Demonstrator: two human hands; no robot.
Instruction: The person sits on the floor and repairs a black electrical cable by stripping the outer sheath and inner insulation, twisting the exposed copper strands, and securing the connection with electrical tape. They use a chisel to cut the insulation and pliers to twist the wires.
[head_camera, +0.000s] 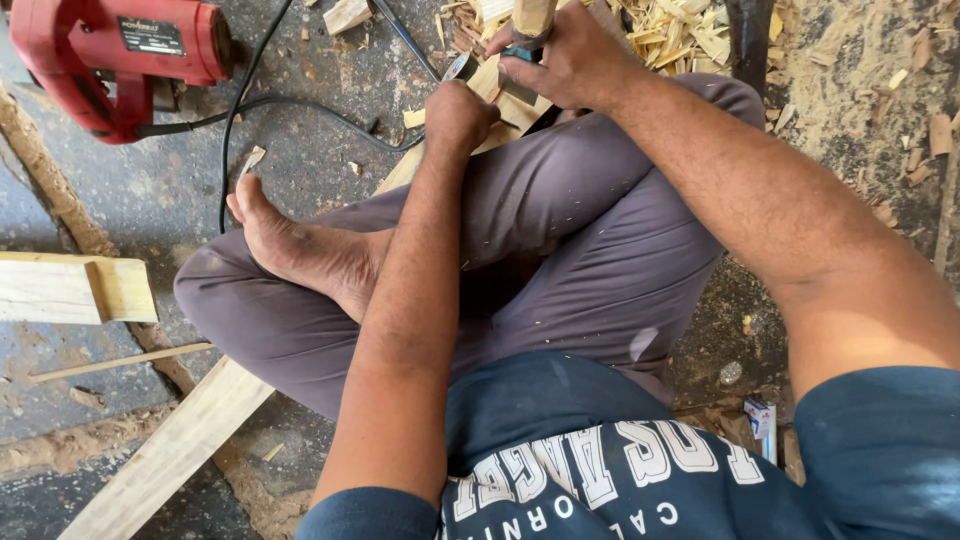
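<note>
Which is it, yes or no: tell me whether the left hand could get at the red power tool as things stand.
Probably yes. The left hand rests on the wood piece, and only open floor and a black cord lie between it and the red power tool.

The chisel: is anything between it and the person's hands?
No. The right hand is wrapped around the chisel, and the left hand is a fist on the wooden plank beside it. Nothing visible sits between them.
</note>
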